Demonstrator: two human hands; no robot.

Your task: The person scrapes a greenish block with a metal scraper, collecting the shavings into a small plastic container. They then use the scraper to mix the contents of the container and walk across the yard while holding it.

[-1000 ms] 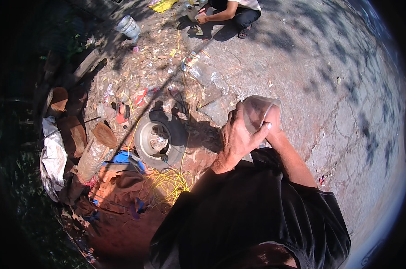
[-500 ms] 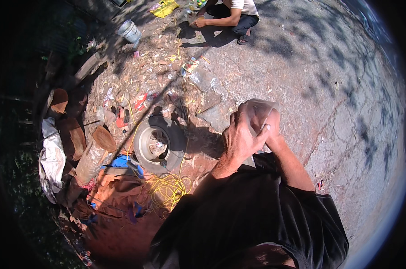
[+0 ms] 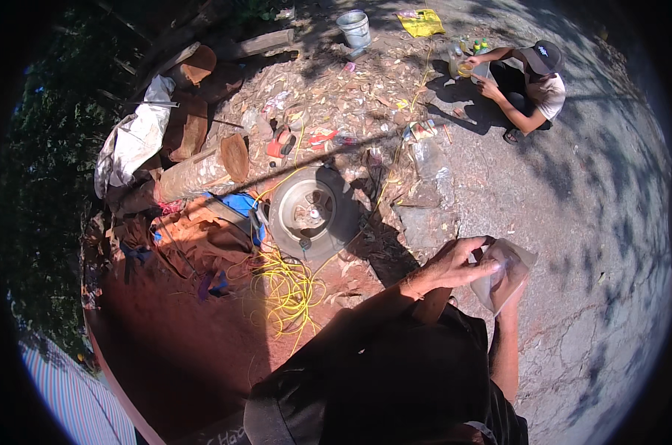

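Note:
A clear, cloudy plastic bag (image 3: 501,256) is spread between my two hands, in front of my dark shirt on the right. My left hand (image 3: 455,265) reaches across from the left, its thumb and fingers curled at the bag's near edge. Behind the see-through plastic is my right hand (image 3: 512,283), its forearm rising from below. Its fingers show only dimly through the film; whether they are inside the bag or behind it I cannot tell. No contents of the bag can be made out.
A tyre on a rim (image 3: 280,211) lies left of my arms, beside tangled yellow cord (image 3: 288,293). Cut logs (image 3: 195,178) and a white sack (image 3: 139,137) are farther left. A person (image 3: 525,93) squats ahead near green-capped bottles (image 3: 481,46); a bucket (image 3: 355,31) stands beyond.
My view has turned left, so the surroundings sit farther right. My hands, earlier close together around the bag, are now farther apart, with the bag spread wider between them.

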